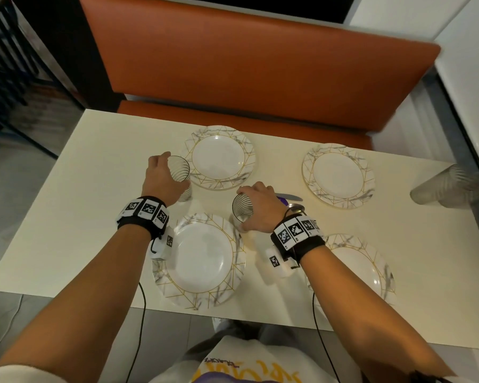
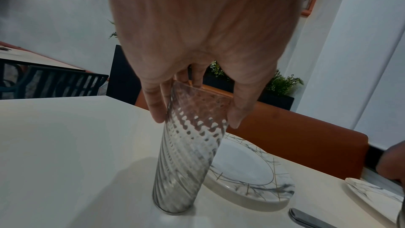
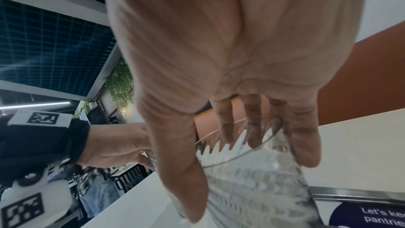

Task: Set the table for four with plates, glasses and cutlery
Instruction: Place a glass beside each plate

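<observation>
Several marbled white plates with gold lines lie on the cream table [image 1: 80,194]: far left [image 1: 219,157], far right [image 1: 338,175], near left [image 1: 202,258], near right [image 1: 368,269]. My left hand [image 1: 163,176] grips a ribbed clear glass [image 1: 181,175] by its upper part; the glass [image 2: 188,153] stands on the table just left of the far left plate [image 2: 245,171]. My right hand [image 1: 260,208] grips a second ribbed glass [image 1: 242,210] between the near plates; in the right wrist view the thumb and fingers wrap that glass [image 3: 258,179]. Cutlery [image 1: 291,197] lies partly hidden behind my right hand.
More clear glasses [image 1: 451,189] stand at the table's right edge, blurred. An orange bench [image 1: 246,64] runs along the far side. A dark chair [image 2: 54,84] and another table stand to the left. Cables hang from both wrist bands over the near edge.
</observation>
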{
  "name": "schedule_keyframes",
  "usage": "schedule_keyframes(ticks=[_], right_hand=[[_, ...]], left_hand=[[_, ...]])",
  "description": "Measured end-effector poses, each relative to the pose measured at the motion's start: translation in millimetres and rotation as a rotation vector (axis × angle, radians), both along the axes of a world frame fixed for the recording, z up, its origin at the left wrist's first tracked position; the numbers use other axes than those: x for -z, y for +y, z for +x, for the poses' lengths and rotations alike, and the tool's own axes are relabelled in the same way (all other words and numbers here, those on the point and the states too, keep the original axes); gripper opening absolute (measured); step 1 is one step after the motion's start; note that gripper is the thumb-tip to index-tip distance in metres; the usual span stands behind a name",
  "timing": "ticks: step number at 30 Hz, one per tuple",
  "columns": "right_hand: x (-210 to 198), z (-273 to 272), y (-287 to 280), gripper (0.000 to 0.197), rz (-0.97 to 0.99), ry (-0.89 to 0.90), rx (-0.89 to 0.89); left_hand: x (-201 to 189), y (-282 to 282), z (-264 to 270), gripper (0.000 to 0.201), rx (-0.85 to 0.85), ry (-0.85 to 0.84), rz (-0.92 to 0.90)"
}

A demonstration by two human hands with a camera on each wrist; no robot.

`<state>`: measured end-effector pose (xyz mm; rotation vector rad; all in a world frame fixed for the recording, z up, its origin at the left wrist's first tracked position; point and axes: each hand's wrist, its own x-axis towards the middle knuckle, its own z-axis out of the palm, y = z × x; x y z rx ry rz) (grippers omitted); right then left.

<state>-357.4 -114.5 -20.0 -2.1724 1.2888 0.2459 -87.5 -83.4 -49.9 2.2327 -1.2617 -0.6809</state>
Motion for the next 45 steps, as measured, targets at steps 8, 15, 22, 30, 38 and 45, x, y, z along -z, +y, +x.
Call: schedule_keyframes(ticks=[8, 15, 22, 30, 38, 45], right_hand=[[-2, 10, 1, 0.093, -0.044, -0.026, 0.046], [1, 8, 5, 0.096, -0.059, -0.038, 0.064], [2, 4, 6, 0.097, -0.065, 0.008, 0.022], [8, 2, 4, 0.096, -0.064, -0.04, 0.07], [12, 15, -2, 0.096, -0.056, -0.187, 0.12], [10, 12, -3, 0.119, -0.045, -0.184, 0.097]], left_hand=[[0, -1, 1, 0.091, 0.004, -0.01, 0.009], [-1, 0, 0, 0.096, 0.007, -0.023, 0.012], [-10, 2, -4, 0.103, -0.002, -0.095, 0.037], [-12, 5, -6, 0.09, 0.0, -0.043, 0.047], [-12, 9, -29, 0.092, 0.065, -0.02, 0.058], [-25, 9, -37, 0.105, 0.087, -0.089, 0.142]])
